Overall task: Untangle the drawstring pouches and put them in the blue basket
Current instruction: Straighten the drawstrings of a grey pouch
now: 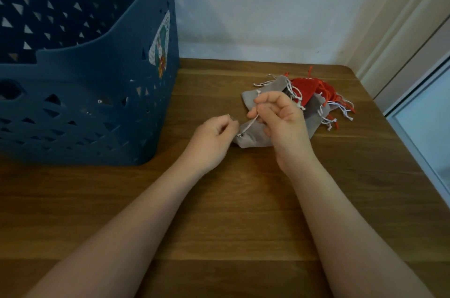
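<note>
A tangle of grey and red drawstring pouches (306, 95) with white and red cords lies on the wooden table, right of centre. My right hand (280, 117) hovers over the nearest grey pouch (253, 140) and pinches its white drawstring (250, 123), pulling it up taut. My left hand (214, 137) pinches the gathered mouth of that same pouch at its left end. The big blue basket (109, 107) stands at the left of the table, its inside dark and mostly hidden.
The wooden table (219, 212) meets a white wall at the back. A window frame (418, 112) runs along the table's right edge. The basket carries a sticker (162, 49) on its right side.
</note>
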Tool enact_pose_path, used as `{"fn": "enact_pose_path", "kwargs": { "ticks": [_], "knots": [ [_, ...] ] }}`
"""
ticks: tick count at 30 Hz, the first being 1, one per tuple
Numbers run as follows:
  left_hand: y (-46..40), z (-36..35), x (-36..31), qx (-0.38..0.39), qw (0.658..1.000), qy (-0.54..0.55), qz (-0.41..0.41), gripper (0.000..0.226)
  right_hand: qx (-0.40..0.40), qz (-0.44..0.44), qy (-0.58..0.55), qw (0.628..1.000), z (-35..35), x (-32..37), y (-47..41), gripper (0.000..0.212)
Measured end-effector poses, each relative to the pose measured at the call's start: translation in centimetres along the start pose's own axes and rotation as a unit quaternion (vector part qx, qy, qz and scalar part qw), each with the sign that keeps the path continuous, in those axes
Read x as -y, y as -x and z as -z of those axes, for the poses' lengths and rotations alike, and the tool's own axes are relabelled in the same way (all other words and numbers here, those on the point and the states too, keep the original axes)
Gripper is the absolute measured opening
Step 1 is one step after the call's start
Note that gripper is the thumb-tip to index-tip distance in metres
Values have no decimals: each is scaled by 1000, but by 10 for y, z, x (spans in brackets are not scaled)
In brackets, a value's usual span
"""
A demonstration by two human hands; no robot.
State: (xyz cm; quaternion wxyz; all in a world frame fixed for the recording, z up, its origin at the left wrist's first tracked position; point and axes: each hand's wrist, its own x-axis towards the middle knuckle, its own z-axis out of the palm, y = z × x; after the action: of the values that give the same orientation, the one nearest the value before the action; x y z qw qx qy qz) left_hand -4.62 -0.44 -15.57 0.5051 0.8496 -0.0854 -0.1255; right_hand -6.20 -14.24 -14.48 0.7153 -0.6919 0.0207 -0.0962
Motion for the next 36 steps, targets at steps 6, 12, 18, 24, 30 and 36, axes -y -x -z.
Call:
{"fn": "enact_pose_path", "kwargs": {
  "ticks": [6,12,18,24,30,36],
  "knots": [
    [0,-2,4,58,966,-208,-140,16,80,12,1,997,-5,-2,3,22],
    [0,-1,8,72,967,-194,-150,18,133,-2,2,991,-7,-3,4,23],
    [-2,1,6,49,997,-15,-53,31,96,15,66,993,-3,-5,1,33],
    [-4,3,4,25,996,76,27,32,151,90,309,935,1,-10,0,33],
    [-3,3,2,15,995,91,37,30,140,124,371,909,6,-9,-2,22],
    [-1,5,1,-26,991,122,47,34,111,89,309,940,-1,-10,-1,9]
  ]
}}
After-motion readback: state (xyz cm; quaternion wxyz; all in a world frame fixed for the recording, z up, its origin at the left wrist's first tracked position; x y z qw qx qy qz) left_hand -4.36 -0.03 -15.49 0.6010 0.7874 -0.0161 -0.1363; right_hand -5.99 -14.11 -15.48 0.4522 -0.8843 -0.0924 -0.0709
